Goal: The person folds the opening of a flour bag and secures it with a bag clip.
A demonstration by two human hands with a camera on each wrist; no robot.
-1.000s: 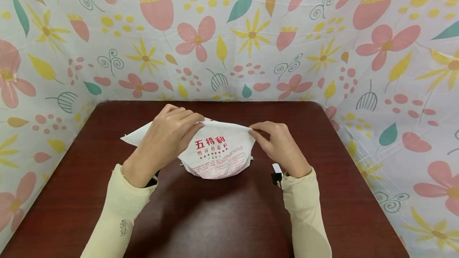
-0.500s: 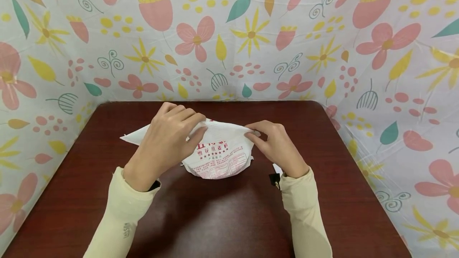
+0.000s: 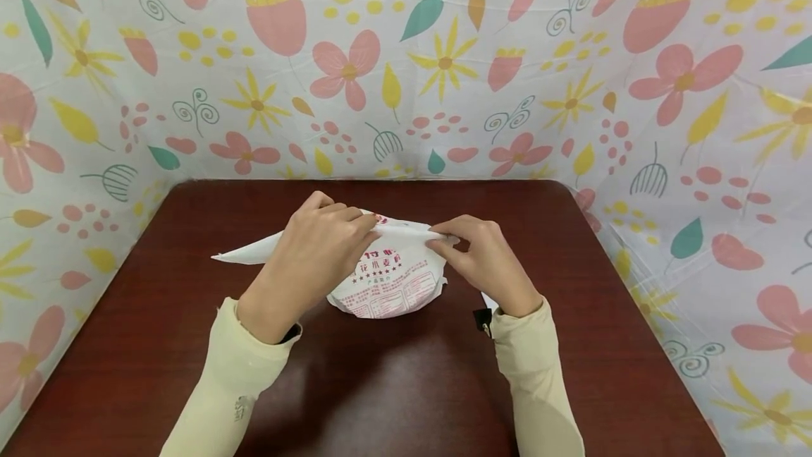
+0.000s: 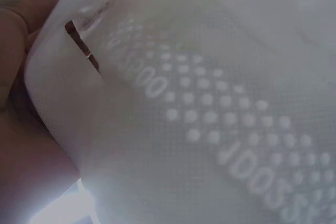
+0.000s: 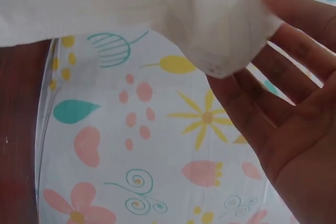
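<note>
A white flour bag [image 3: 393, 291] with red Chinese print stands on the table in the head view, its top edge folded over toward me. My left hand [image 3: 311, 256] pinches that fold near the middle, while a pointed white flap sticks out to its left. At the right end of the fold, my right hand [image 3: 485, 259] pinches the edge between thumb and fingers. White bag material [image 4: 210, 171] with rows of dots and digits fills the left wrist view. In the right wrist view the bag's corner [image 5: 226, 40] lies between the fingers.
A dark red-brown table [image 3: 393, 400] carries the bag. Partly hidden by the right wrist lies a small black and white item [image 3: 484, 319]. Flower-patterned white cloth [image 3: 406, 76] hangs behind the table and along both sides.
My left hand has shifted right along the edge, and my right hand slightly left. The bag's top edge has rolled over toward me, covering part of the large red lettering.
</note>
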